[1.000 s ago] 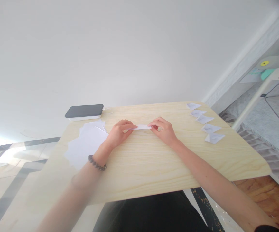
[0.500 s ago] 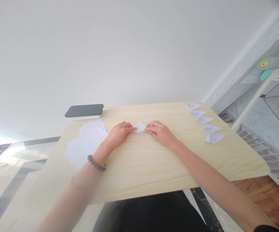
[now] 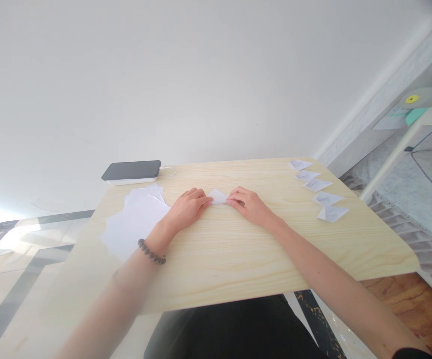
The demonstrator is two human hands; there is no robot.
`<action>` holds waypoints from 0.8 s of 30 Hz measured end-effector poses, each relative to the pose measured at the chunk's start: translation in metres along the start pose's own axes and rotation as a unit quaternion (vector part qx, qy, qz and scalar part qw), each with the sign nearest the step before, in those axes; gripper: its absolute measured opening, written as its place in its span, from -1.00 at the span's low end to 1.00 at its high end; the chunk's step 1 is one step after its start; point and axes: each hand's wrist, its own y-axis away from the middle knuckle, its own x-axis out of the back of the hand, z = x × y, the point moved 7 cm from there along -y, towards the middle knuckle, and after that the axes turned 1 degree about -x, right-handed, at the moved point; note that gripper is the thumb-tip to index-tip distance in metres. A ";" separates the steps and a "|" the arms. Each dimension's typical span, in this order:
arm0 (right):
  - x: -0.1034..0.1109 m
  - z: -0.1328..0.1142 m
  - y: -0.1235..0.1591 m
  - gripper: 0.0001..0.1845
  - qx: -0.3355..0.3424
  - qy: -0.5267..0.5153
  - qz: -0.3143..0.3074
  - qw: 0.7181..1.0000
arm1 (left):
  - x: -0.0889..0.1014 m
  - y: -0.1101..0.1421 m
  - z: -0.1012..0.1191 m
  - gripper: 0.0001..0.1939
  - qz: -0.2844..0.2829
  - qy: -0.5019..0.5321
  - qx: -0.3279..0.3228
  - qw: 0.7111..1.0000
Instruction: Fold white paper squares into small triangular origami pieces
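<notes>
A small folded piece of white paper (image 3: 218,196) lies at the middle of the table, pointed at its far side. My left hand (image 3: 191,206) pinches its left corner between thumb and fingers. At the right corner, the thumb and fingertips of my right hand (image 3: 249,205) are closed on the paper too. Loose white sheets (image 3: 135,217) are spread under and beside my left wrist. Along the table's right side several folded white paper pieces (image 3: 333,214) stand in a slanting row.
The light wood table (image 3: 230,264) reaches to a pale wall. A dark phone-like slab (image 3: 131,170) rests on a white base at the back left, with a white cable (image 3: 168,168). Beyond the right edge stands a white metal pole (image 3: 391,157).
Both hands keep their pinch on the folded paper's two corners. Only a very slight shift of fingers and view shows.
</notes>
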 end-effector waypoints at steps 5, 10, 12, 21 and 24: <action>-0.001 0.008 -0.003 -0.77 -0.043 -0.017 0.001 0.999 | -0.004 0.000 -0.005 -0.68 -0.011 0.036 0.015 0.999; -0.004 0.007 -0.004 -0.74 -0.052 0.020 0.007 0.998 | -0.008 -0.001 -0.010 -0.66 -0.011 0.076 0.040 0.996; -0.005 0.007 -0.004 -0.72 -0.052 0.037 0.009 0.998 | -0.008 -0.002 -0.010 -0.66 -0.005 0.076 0.048 0.996; -0.007 0.008 -0.005 -0.69 -0.049 0.048 -0.005 0.998 | -0.007 -0.001 -0.021 -0.66 0.023 0.045 0.097 0.994; -0.006 0.006 -0.004 -0.69 -0.044 0.051 -0.001 0.998 | -0.007 0.000 -0.023 -0.66 0.023 0.052 0.096 0.994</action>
